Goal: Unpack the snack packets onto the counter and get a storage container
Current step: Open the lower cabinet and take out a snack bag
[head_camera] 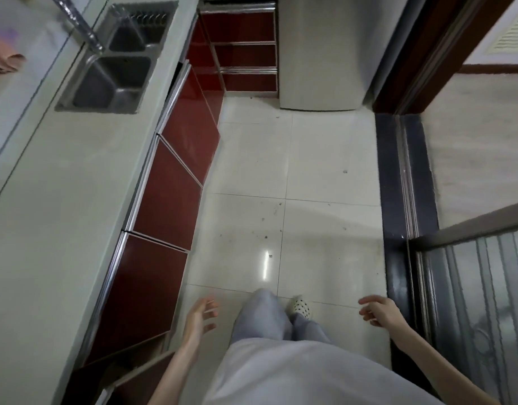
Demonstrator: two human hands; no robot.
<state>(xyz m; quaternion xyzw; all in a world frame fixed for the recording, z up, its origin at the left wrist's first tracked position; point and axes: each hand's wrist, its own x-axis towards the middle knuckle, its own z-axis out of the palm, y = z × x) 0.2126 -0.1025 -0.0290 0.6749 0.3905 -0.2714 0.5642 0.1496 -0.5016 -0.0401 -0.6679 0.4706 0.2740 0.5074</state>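
My left hand hangs low over the floor beside the red cabinet fronts, fingers loosely spread and holding nothing. Over the tiles near the dark door track, my right hand is relaxed and empty too. The pale counter runs along the left side. No snack packet and no storage container shows in this view. My legs in grey trousers and one spotted slipper are between the hands.
A double steel sink with a tap sits in the counter at the far left. Red cabinet doors line the counter; one at the bottom left stands ajar. A silver fridge and a sliding door track bound the tiled floor.
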